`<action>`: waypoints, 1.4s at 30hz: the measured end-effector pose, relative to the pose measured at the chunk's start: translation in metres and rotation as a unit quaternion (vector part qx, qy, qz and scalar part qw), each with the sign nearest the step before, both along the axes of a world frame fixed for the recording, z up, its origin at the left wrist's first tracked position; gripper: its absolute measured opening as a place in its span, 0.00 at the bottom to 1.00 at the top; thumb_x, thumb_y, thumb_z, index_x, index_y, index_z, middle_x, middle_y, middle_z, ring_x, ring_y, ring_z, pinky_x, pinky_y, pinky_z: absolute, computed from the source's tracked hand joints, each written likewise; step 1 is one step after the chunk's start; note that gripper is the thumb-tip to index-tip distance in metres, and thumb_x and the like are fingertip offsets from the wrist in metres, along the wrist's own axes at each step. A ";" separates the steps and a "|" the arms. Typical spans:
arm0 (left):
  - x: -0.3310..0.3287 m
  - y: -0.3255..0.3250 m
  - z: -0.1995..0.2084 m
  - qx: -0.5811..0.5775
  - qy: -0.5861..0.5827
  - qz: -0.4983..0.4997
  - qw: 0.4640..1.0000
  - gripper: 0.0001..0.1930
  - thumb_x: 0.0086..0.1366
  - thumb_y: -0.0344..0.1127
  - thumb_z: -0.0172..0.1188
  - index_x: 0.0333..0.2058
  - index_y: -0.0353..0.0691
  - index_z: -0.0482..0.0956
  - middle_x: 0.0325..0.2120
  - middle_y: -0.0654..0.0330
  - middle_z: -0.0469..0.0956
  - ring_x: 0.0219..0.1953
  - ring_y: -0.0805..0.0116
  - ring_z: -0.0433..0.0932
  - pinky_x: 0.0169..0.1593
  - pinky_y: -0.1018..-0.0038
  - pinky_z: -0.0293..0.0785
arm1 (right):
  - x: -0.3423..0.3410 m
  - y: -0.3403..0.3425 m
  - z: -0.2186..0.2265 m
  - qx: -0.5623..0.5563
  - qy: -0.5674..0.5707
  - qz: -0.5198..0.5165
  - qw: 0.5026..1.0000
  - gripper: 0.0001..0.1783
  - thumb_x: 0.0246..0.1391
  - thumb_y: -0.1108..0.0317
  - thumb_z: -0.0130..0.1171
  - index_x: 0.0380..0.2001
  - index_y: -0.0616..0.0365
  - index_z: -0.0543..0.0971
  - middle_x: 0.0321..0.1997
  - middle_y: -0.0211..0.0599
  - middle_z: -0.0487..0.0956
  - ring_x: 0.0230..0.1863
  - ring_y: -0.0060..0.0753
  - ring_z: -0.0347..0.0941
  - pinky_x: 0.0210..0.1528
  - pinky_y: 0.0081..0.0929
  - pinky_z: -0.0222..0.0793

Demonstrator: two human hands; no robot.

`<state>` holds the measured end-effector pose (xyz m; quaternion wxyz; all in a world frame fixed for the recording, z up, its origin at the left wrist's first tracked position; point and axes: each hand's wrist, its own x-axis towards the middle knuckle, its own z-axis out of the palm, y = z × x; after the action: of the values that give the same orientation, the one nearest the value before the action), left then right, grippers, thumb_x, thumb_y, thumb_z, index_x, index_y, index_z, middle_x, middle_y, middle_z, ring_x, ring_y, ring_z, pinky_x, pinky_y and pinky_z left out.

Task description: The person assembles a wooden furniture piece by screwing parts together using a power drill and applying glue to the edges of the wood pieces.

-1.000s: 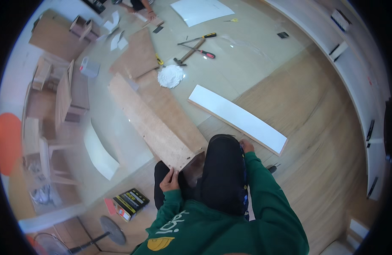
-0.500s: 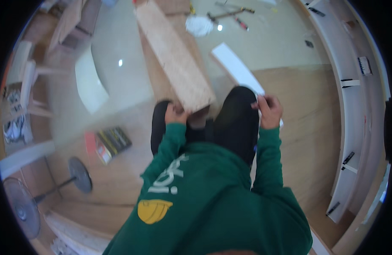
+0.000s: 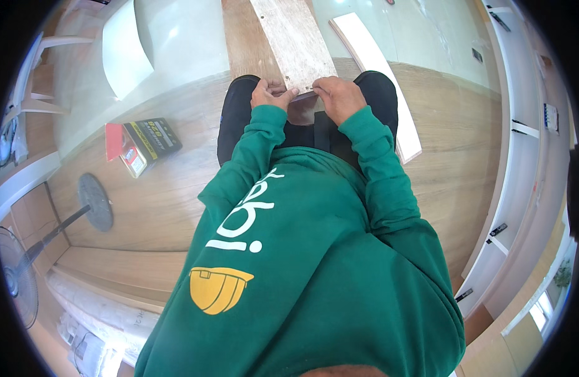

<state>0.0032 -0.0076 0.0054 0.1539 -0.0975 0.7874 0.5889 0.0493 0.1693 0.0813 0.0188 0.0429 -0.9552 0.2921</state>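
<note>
A long, pale wooden board [image 3: 297, 47] lies lengthwise in front of me, its near end between my knees. Small dark spots show on its face near that end. My left hand [image 3: 270, 95] grips the board's near left corner, thumb along the end edge. At the near right corner my right hand [image 3: 341, 97] has thumb and finger pinched together against the board. Whatever sits between those fingertips is too small to make out. Under the pale board is a browner wooden panel [image 3: 248, 41].
A white-faced board [image 3: 384, 78] lies beside my right knee. To the left are a black and yellow box [image 3: 154, 139], a red piece [image 3: 113, 141], a curved white panel [image 3: 123, 53] and a standing fan [image 3: 16, 276]. White cabinet frames [image 3: 522, 151] line the right side.
My right hand has moved left from the white board by my knee to the pale board's near end. My left hand stays at that end. The view has tilted nearer to me.
</note>
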 end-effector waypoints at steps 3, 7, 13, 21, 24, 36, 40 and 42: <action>0.001 0.002 0.006 0.002 0.007 -0.005 1.000 0.26 0.45 0.35 0.77 0.41 0.29 0.76 0.36 0.46 0.83 0.39 0.61 0.84 0.44 0.69 0.80 | -0.004 0.001 -0.017 -0.022 0.017 -0.014 1.000 0.08 0.55 0.69 0.59 0.37 0.58 0.81 0.36 0.46 0.81 0.38 0.51 0.78 0.41 0.40 0.74; 0.001 -0.001 -0.011 0.009 0.011 -0.003 1.000 0.28 0.45 0.36 0.78 0.42 0.28 0.76 0.36 0.46 0.83 0.38 0.60 0.84 0.43 0.69 0.79 | -0.007 -0.002 -0.016 -0.010 -0.014 -0.016 1.000 0.07 0.55 0.69 0.59 0.36 0.58 0.80 0.36 0.46 0.81 0.38 0.52 0.78 0.41 0.41 0.74; -0.005 -0.004 -0.015 0.017 -0.002 -0.018 1.000 0.29 0.44 0.37 0.79 0.42 0.28 0.76 0.36 0.46 0.83 0.38 0.60 0.84 0.43 0.69 0.79 | -0.018 -0.006 -0.011 0.095 -0.055 0.077 0.991 0.07 0.57 0.69 0.55 0.37 0.57 0.79 0.34 0.46 0.81 0.37 0.53 0.78 0.40 0.45 0.73; -0.003 -0.002 -0.013 0.022 0.000 -0.008 1.000 0.29 0.44 0.37 0.79 0.42 0.29 0.76 0.36 0.46 0.83 0.38 0.62 0.83 0.42 0.70 0.80 | -0.024 -0.004 -0.004 0.135 -0.046 0.111 0.984 0.05 0.45 0.75 0.58 0.29 0.59 0.77 0.32 0.47 0.81 0.38 0.54 0.79 0.38 0.47 0.75; -0.003 -0.002 -0.003 0.006 0.001 -0.032 0.999 0.31 0.48 0.36 0.78 0.45 0.22 0.73 0.37 0.44 0.82 0.37 0.63 0.82 0.40 0.72 0.80 | -0.027 -0.002 -0.007 0.170 -0.056 0.126 0.976 0.08 0.58 0.65 0.55 0.31 0.58 0.77 0.31 0.45 0.80 0.35 0.53 0.78 0.37 0.47 0.74; 0.000 -0.004 -0.007 0.013 -0.010 -0.020 1.000 0.31 0.49 0.36 0.77 0.46 0.23 0.73 0.37 0.45 0.82 0.37 0.64 0.81 0.39 0.73 0.80 | -0.030 0.001 0.007 0.141 -0.109 0.033 0.983 0.11 0.53 0.66 0.61 0.38 0.60 0.81 0.31 0.47 0.82 0.36 0.49 0.79 0.40 0.42 0.75; -0.002 -0.001 -0.014 0.037 -0.023 -0.001 0.999 0.30 0.48 0.35 0.77 0.45 0.24 0.74 0.37 0.43 0.82 0.38 0.61 0.83 0.40 0.70 0.80 | -0.023 0.044 0.030 -0.057 -0.116 -0.089 0.988 0.13 0.55 0.67 0.60 0.43 0.61 0.81 0.29 0.39 0.81 0.29 0.29 0.79 0.35 0.25 0.75; -0.001 -0.001 -0.015 0.077 -0.043 0.005 0.996 0.30 0.48 0.34 0.76 0.46 0.23 0.73 0.37 0.43 0.82 0.37 0.62 0.82 0.38 0.72 0.80 | -0.013 0.058 0.024 -0.183 -0.112 -0.206 0.955 0.12 0.55 0.67 0.59 0.40 0.60 0.83 0.30 0.41 0.83 0.30 0.33 0.81 0.37 0.28 0.76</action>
<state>0.0019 -0.0087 -0.0091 0.1913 -0.1146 0.7320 0.6438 0.0361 0.2269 0.1056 -0.0210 -0.1924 -0.8695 0.4543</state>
